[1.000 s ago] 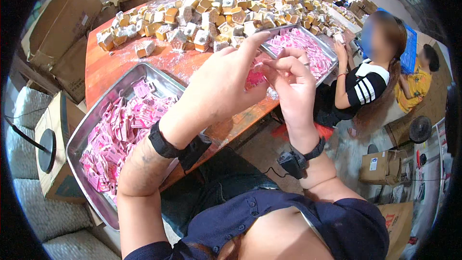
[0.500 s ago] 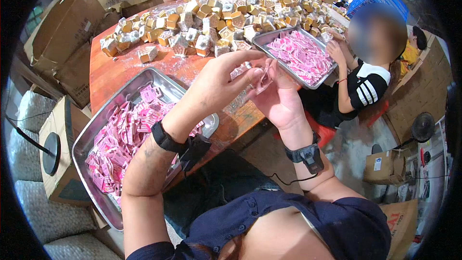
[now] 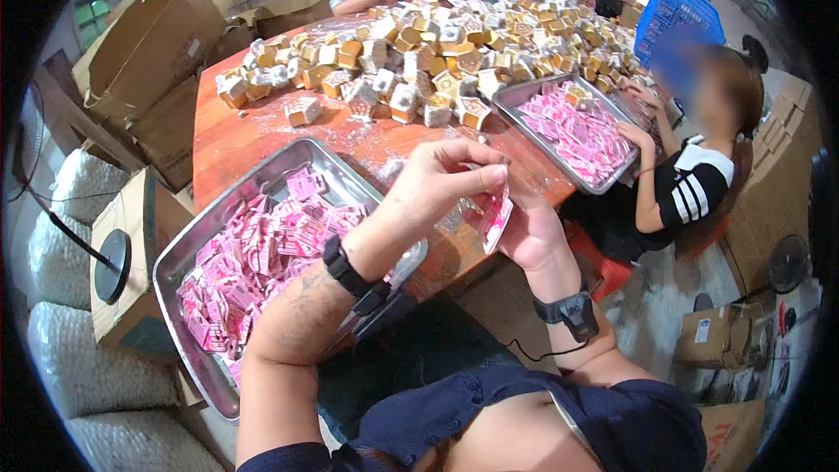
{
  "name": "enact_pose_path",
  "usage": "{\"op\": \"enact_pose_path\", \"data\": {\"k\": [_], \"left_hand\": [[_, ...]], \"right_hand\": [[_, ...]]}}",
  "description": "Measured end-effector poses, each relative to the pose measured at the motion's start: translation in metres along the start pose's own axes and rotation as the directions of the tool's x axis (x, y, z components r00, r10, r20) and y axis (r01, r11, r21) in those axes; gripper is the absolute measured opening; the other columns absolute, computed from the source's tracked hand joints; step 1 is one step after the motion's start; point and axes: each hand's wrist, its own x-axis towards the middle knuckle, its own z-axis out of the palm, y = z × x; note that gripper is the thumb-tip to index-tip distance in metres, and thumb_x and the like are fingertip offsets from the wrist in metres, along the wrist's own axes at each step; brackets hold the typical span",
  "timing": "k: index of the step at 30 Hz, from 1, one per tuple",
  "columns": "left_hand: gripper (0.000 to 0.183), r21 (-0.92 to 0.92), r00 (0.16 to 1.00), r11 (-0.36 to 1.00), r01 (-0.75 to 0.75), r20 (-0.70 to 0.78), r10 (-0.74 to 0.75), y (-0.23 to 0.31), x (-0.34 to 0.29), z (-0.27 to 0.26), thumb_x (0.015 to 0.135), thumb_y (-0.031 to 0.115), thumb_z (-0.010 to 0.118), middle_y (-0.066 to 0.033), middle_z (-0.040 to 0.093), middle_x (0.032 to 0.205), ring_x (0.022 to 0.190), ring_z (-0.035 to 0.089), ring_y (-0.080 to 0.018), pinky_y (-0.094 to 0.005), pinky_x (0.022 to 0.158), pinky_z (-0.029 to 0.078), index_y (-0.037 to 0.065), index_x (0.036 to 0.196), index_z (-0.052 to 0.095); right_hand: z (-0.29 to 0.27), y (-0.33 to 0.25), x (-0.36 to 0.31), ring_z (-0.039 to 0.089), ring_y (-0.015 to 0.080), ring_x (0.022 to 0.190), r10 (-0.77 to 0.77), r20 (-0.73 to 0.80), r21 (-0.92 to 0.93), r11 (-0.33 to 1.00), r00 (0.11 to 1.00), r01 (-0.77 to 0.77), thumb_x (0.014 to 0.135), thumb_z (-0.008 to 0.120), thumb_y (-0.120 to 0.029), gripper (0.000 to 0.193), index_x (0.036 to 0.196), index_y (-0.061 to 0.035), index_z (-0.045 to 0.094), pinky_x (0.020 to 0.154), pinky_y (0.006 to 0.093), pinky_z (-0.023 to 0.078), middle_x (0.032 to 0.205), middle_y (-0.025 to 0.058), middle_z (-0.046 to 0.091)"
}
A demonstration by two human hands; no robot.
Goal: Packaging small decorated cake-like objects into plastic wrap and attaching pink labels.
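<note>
Between my two hands, above the table's near edge, is a small pink printed piece, thin and partly folded. Thumb and fingers of my left hand pinch its upper end. My right hand is closed around its far side, and those fingertips are partly hidden behind the piece. Below and left of my left forearm a steel tray holds a heap of similar pink pieces. Both wrists wear black straps with small devices.
A large pile of small golden and white house-shaped boxes covers the back of the orange-red table. Right of it, a person reaches toward a second steel tray. Other people stand or sit behind. Cardboard boxes stand at left.
The view has shifted, so the scene sits lower and farther right. The pink piece now hangs lower and shows more fully, and my left fingers pinch its top.
</note>
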Motion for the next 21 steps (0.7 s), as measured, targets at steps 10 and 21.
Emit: {"op": "enact_pose_path", "data": {"k": [10, 21], "left_hand": [[0.012, -0.323, 0.982, 0.942, 0.090, -0.130, -0.139, 0.000, 0.010, -0.035, 0.094, 0.019, 0.065, -0.0035, 0.064, 0.082, 0.069, 0.061, -0.0140, -0.0283, 0.058, 0.049, 0.009, 0.089, 0.062], [0.005, -0.079, 0.825, 0.922, -0.379, -0.479, 0.298, 0.044, 0.010, -0.091, 0.093, 0.010, 0.064, -0.0015, 0.065, 0.087, 0.082, 0.060, -0.0090, -0.0241, 0.077, 0.045, 0.008, 0.090, 0.061]], "right_hand": [[0.015, -0.034, 0.063, 0.064, 0.0118, 0.088, 0.155, 0.141, -0.354, 0.930, 0.978, -0.096, 0.091, 0.070, -0.019, 0.023, 0.110, -0.0080, 0.067, 0.083, 0.0298, 0.051, 0.092, -0.0001, 0.067], [-0.090, -0.056, 0.304, 0.037, 0.0452, 0.135, 0.075, -0.262, -0.656, -0.745, 0.962, -0.121, 0.060, 0.074, -0.069, 0.098, 0.124, 0.0035, 0.060, 0.110, 0.0604, 0.027, 0.139, 0.0306, 0.047]]}}
